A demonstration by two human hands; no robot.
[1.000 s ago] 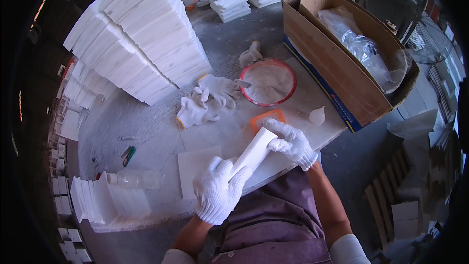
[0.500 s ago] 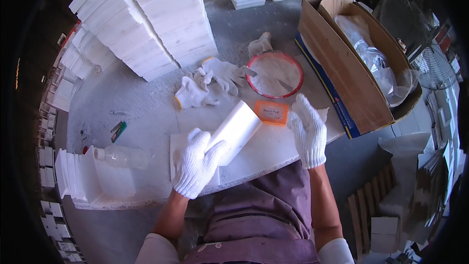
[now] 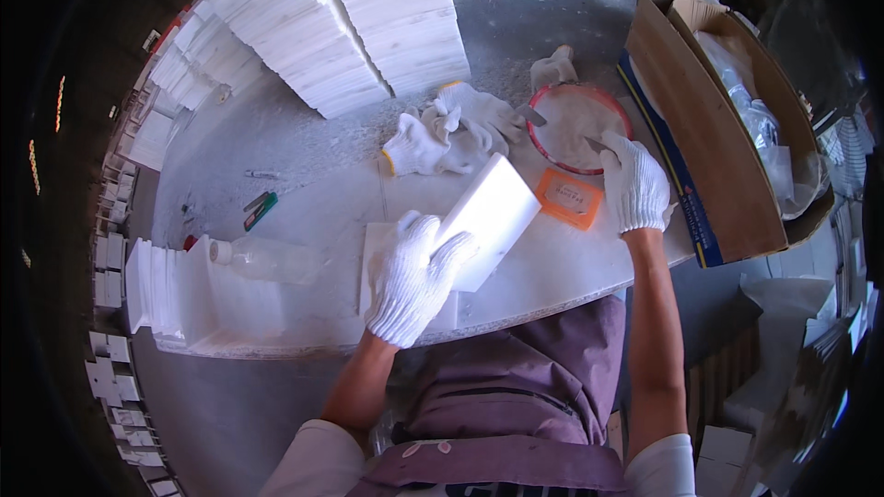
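Observation:
My left hand (image 3: 414,271), in a white knitted glove, grips a white stone tile (image 3: 497,221) by its lower left edge, tilted above the table. My right hand (image 3: 637,182), gloved alike, reaches over the right rim of a red-rimmed bowl (image 3: 554,155) of pale powder or paste. Its fingertips close on the end of a scraper blade (image 3: 597,143) in the bowl. A second scraper (image 3: 532,115) rests on the bowl's left rim. An orange hand pad (image 3: 571,198) lies just in front of the bowl, and another flat white tile (image 3: 375,262) lies under my left hand.
Tall stacks of white tiles (image 3: 387,18) stand at the back left. Loose gloves (image 3: 447,133) lie left of the bowl. A cardboard box (image 3: 704,138) with plastic bags is at the right. A clear bottle (image 3: 267,258) and a green cutter (image 3: 261,209) lie on the left.
My right hand has moved from beside the hand pad up to the bowl and closed on the scraper. My left hand still holds the tile, now turned more face-on. The view has shifted.

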